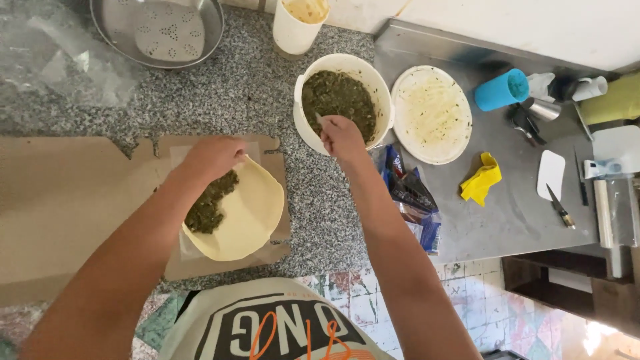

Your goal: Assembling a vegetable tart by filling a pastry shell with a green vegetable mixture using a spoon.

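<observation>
A round sheet of pale dough [250, 217] lies on brown cardboard [60, 200], with dark green filling [210, 203] spread along its left side. My left hand [213, 157] rests on the dough's upper edge, fingers curled on the filling. My right hand [341, 137] reaches into a white bucket [380, 87] of the same green filling [337, 97] and grips a light-coloured utensil [320, 121], mostly hidden by the fingers.
A white lid [432, 113] lies right of the bucket. On the metal counter are a yellow cloth [481, 180], a blue cup [501, 90], two knives [560, 207], and snack packets [410, 193]. A steel colander [160, 30] and a white cup [299, 27] stand at the back.
</observation>
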